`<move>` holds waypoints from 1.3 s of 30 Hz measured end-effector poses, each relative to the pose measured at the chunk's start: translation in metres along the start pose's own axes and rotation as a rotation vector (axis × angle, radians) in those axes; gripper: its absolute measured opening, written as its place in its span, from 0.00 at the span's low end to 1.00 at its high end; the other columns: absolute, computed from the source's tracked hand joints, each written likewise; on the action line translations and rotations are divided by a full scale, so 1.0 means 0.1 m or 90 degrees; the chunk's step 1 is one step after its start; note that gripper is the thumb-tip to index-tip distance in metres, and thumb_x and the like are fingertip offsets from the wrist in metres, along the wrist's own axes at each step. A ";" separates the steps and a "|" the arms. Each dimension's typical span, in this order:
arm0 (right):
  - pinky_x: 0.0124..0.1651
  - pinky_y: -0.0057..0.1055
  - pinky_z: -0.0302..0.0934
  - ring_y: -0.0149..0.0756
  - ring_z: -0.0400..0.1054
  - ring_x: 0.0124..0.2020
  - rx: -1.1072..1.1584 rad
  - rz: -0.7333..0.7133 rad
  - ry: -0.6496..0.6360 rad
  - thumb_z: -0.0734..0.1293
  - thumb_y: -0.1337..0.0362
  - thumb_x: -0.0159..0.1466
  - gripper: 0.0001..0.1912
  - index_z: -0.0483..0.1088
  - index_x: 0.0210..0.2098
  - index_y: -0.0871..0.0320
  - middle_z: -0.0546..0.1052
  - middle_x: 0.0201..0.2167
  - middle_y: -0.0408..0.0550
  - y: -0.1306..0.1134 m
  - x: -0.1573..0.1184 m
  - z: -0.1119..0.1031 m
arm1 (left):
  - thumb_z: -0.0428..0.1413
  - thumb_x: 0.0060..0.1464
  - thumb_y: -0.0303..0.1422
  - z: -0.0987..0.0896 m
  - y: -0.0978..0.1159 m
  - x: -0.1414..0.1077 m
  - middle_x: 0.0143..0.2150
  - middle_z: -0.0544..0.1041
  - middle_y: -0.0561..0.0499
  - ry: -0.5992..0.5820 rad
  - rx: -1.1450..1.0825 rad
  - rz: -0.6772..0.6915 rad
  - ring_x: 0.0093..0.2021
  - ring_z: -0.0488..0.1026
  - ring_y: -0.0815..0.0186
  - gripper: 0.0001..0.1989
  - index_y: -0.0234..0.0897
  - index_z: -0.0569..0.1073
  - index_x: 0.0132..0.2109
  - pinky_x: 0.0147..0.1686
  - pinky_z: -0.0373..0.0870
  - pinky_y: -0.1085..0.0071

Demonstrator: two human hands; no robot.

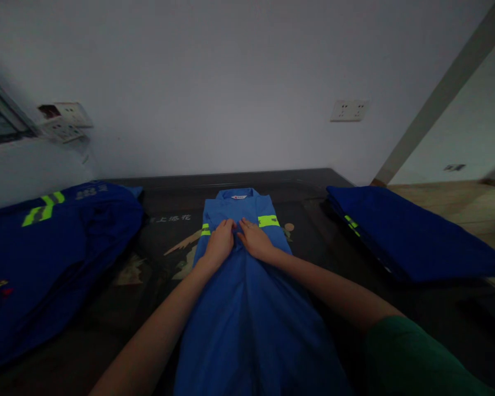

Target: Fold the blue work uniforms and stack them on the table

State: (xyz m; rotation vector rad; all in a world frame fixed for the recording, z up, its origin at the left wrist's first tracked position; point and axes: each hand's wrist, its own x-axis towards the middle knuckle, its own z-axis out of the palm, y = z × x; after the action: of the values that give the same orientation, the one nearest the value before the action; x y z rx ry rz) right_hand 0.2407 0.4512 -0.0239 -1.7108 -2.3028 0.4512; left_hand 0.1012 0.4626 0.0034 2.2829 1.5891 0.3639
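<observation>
I note left hand [221, 237] and right hand [256, 240] upon the blue reflective-striped work garment [246, 280]; whether fingers grasp cloth, I cannot tell.

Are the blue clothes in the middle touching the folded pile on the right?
Apart. The head view plainly shows dark table between the middle clothes and the folded pile.

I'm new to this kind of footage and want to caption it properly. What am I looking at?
There's no machine here, just a person's bare hands, in one picture from a head-worn camera looking forward and down. The left hand and right hand rest on a blue garment with yellow-green bands, laid on a dark table, its collar toward the wall. Whether they pinch it is unclear. A rumpled garment lies left; folded clothing lies right.
</observation>
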 end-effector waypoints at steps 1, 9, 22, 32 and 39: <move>0.66 0.45 0.47 0.46 0.52 0.66 -0.013 -0.002 -0.003 0.53 0.60 0.70 0.27 0.58 0.64 0.67 0.59 0.64 0.61 -0.02 -0.02 0.02 | 0.43 0.60 0.21 0.01 -0.02 0.00 0.49 0.73 0.42 0.018 0.014 0.008 0.50 0.71 0.61 0.16 0.33 0.70 0.50 0.52 0.66 0.65; 0.67 0.49 0.40 0.46 0.44 0.68 -0.062 -0.010 -0.010 0.50 0.57 0.70 0.28 0.53 0.66 0.63 0.52 0.68 0.56 -0.02 -0.03 0.07 | 0.42 0.64 0.31 0.18 -0.09 -0.07 0.66 0.61 0.43 -0.010 0.156 0.000 0.66 0.55 0.55 0.22 0.36 0.64 0.63 0.64 0.50 0.54; 0.67 0.49 0.40 0.47 0.44 0.68 -0.064 -0.016 -0.007 0.49 0.53 0.71 0.29 0.55 0.66 0.61 0.53 0.67 0.56 -0.05 -0.07 0.02 | 0.37 0.65 0.41 0.16 -0.16 -0.04 0.69 0.52 0.42 -0.077 0.201 -0.086 0.69 0.48 0.54 0.27 0.42 0.55 0.68 0.64 0.38 0.43; 0.66 0.52 0.41 0.50 0.43 0.69 -0.078 -0.031 -0.024 0.50 0.52 0.71 0.29 0.51 0.67 0.55 0.50 0.69 0.54 -0.06 -0.07 0.00 | 0.36 0.65 0.37 0.23 -0.19 -0.09 0.69 0.55 0.43 -0.030 0.206 -0.068 0.69 0.49 0.55 0.25 0.41 0.57 0.67 0.64 0.42 0.45; 0.68 0.45 0.39 0.42 0.43 0.69 -0.057 -0.102 0.048 0.54 0.57 0.70 0.26 0.53 0.67 0.54 0.53 0.68 0.47 -0.29 -0.26 -0.44 | 0.40 0.64 0.30 0.03 -0.01 -0.27 0.66 0.60 0.42 0.070 0.124 -0.026 0.67 0.53 0.58 0.23 0.37 0.62 0.63 0.66 0.37 0.50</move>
State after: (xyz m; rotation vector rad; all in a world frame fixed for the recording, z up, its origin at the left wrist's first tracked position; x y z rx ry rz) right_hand 0.2385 0.4230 0.0274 -1.5376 -2.4147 0.2523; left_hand 0.0918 0.4371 -0.0004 2.4062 1.7938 0.3432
